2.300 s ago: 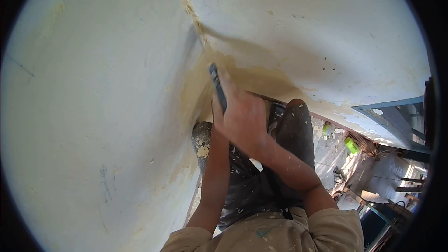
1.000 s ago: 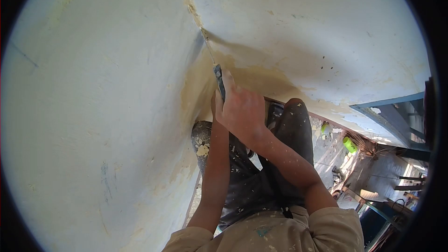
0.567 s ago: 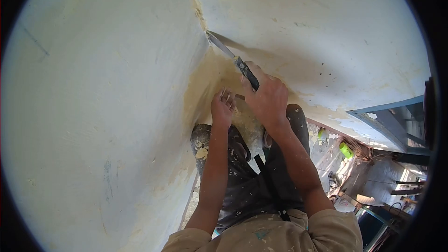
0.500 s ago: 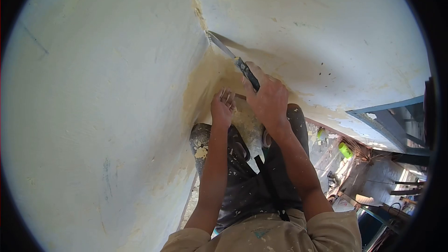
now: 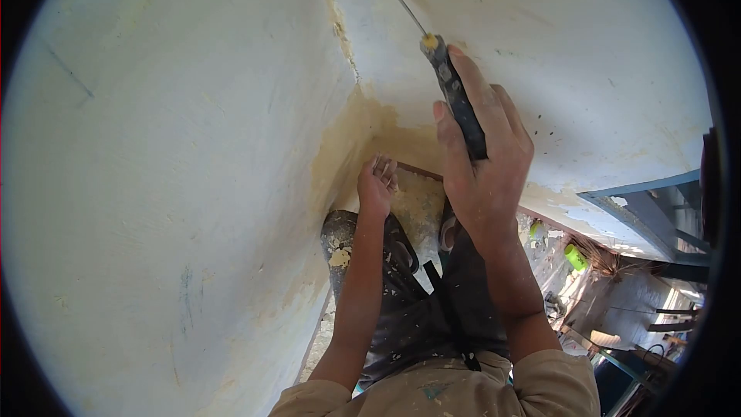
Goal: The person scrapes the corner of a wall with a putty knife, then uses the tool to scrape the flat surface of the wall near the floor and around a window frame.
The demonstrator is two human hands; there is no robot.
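My right hand point(image 5: 490, 154) is wrapped round the black, putty-spotted handle of a putty knife point(image 5: 455, 93). Its thin metal blade shows nearly edge-on, pointing up and left in front of the right-hand wall, and the tip runs out at the top of the view. Left of it is the wall corner, where a rough cracked seam point(image 5: 340, 31) runs down to a beige patched area. Low by that corner, my left hand point(image 5: 377, 187) is palm up with its fingers loosely curled and a little apart. White residue marks those fingertips; I make out nothing held.
A pale wall point(image 5: 170, 185) rises close on my left, and another stands ahead to the right. A blue window frame point(image 5: 641, 185) juts out at the right. Beyond my knees are a bright green container point(image 5: 575, 256) and scattered debris on the floor.
The putty knife has come away from the corner seam, moving up and right with my right hand, its blade turned more edge-on. My left hand has stayed low by the corner.
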